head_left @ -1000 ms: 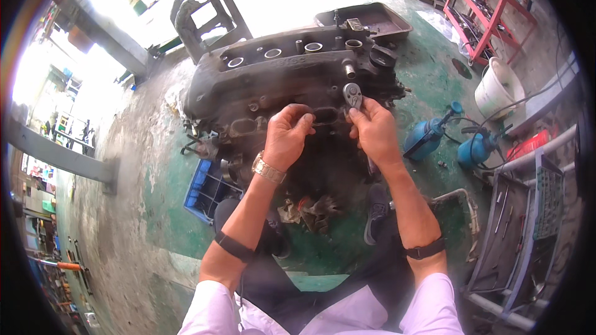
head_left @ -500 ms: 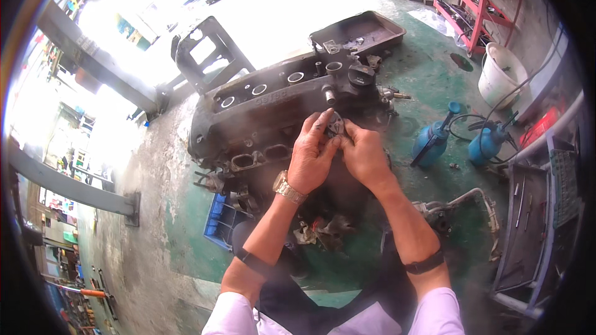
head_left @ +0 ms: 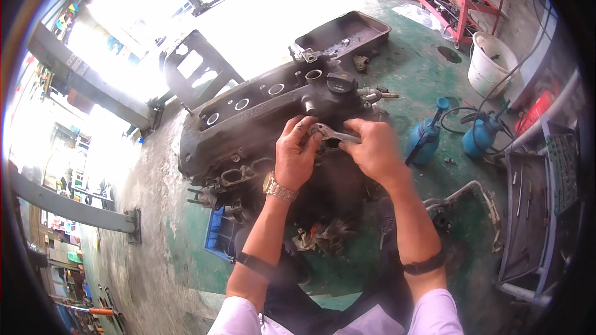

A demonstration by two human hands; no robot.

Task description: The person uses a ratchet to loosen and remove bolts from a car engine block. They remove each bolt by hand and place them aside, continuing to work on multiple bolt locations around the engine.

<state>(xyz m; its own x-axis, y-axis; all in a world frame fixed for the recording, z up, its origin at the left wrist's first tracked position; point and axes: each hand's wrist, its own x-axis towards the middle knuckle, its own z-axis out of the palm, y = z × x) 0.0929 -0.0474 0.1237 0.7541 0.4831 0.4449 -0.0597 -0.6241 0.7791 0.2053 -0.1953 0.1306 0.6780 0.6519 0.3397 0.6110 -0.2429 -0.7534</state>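
Gripped at both ends, a metal ratchet wrench (head_left: 340, 135) spans the gap between the person's hands. Fingers of the left hand (head_left: 295, 156) pinch about its round head, while the right hand (head_left: 377, 154) grasps the handle. Its long axis runs nearly crosswise, head pointing left and handle sloping slightly down to the right. It shows against the near side of the dark engine (head_left: 248, 125), just below a short metal tube (head_left: 310, 107).
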